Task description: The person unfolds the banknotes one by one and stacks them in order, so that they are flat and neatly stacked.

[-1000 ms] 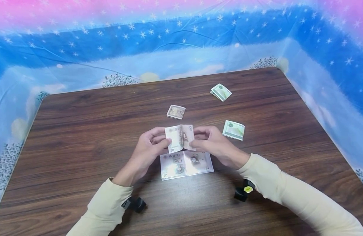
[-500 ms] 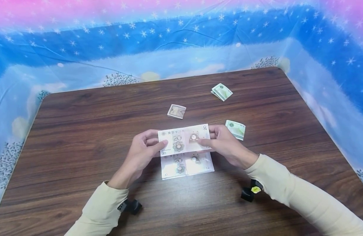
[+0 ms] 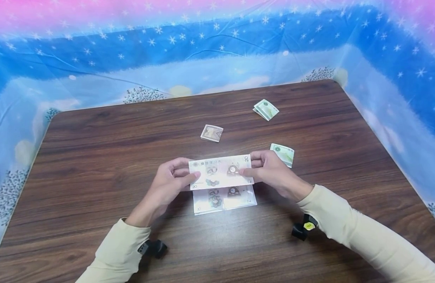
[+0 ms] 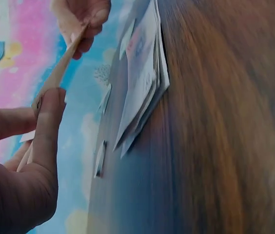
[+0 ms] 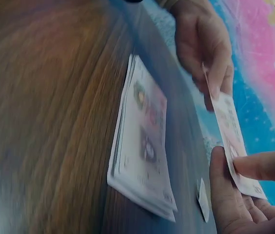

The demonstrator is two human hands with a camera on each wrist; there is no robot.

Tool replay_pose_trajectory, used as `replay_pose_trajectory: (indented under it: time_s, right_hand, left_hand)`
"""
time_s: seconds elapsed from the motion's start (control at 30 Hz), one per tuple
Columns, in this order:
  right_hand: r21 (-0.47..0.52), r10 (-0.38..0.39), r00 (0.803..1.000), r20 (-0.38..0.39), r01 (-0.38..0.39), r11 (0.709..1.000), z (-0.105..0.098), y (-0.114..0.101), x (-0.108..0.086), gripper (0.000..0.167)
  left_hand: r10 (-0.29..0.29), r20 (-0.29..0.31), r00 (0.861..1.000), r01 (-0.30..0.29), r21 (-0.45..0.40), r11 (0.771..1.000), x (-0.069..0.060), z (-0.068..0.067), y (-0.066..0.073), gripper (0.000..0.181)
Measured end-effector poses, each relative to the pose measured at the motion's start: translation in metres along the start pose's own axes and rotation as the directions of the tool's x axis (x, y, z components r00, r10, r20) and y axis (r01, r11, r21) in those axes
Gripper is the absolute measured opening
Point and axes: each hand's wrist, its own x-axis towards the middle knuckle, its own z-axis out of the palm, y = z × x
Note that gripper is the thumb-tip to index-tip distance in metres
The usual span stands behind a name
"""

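Wood-grained tabletop (image 3: 97, 169) | rectangular note (image 3: 220, 173), pinched both ends | layered paper stack (image 3: 225, 200)

The head view is bright, with pale glare on the table (image 3: 217, 232) below the stack (image 3: 235, 199); print on the stack and the held note (image 3: 222, 172) looks washed out. Both wrist views are dimmer and softer, the table's grain smeared, with a whitish glare in the right one's lower left corner.

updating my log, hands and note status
Left hand and right hand pinch opposite ends of one note. Note held above stacked notes. Folded notes farther back, nothing visibly blocking.
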Motion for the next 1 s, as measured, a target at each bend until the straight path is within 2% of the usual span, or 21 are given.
replay_pose_trajectory:
  time_s: [0.1, 0.2, 0.33, 0.43, 0.57, 0.63, 0.7, 0.83, 1.0]
  right_hand:
    - [-0.082, -0.003, 1.0, -0.006, 0.003, 0.997, -0.004, 0.001, -0.001, 0.019]
    - [-0.172, -0.021, 1.0, 0.013, 0.023, 0.985, -0.006, 0.004, -0.001, 0.019]
    - [-0.26, -0.077, 0.995, 0.068, 0.092, 0.961, -0.007, 0.008, -0.001, 0.02]
    - [-0.33, -0.129, 0.986, 0.104, 0.156, 0.931, -0.005, 0.011, 0.0, 0.022]
    - [-0.471, -0.177, 0.975, 0.131, 0.218, 0.855, -0.004, 0.016, 0.001, 0.023]
    - [-0.529, -0.184, 0.973, 0.139, 0.23, 0.817, -0.003, 0.016, 0.001, 0.024]
    - [-0.573, -0.179, 0.973, 0.144, 0.229, 0.787, -0.001, 0.016, 0.0, 0.026]
    - [-0.645, -0.176, 0.974, 0.141, 0.225, 0.73, 0.001, 0.017, -0.002, 0.033]
    - [-0.74, -0.235, 0.962, 0.139, 0.259, 0.621, 0.002, 0.021, -0.003, 0.04]
  left_hand:
    - [0.013, 0.034, 0.999, -0.016, 0.089, 0.996, -0.001, -0.002, -0.001, 0.037]
    - [0.039, 0.099, 0.994, -0.057, 0.194, 0.979, -0.002, -0.002, -0.002, 0.038]
    - [0.052, 0.189, 0.981, -0.112, 0.327, 0.938, -0.004, -0.002, -0.003, 0.036]
    - [0.027, 0.213, 0.977, -0.118, 0.424, 0.898, -0.005, -0.002, -0.003, 0.036]
    - [0.012, 0.205, 0.979, -0.127, 0.558, 0.82, -0.006, -0.001, -0.002, 0.037]
    - [0.015, 0.195, 0.981, -0.135, 0.617, 0.775, -0.007, 0.0, -0.002, 0.039]
    - [0.021, 0.191, 0.981, -0.144, 0.657, 0.74, -0.007, 0.001, -0.003, 0.04]
    - [0.026, 0.177, 0.984, -0.145, 0.707, 0.692, -0.007, 0.003, -0.004, 0.04]
    - [0.038, 0.169, 0.985, -0.154, 0.75, 0.644, -0.007, 0.006, -0.005, 0.041]
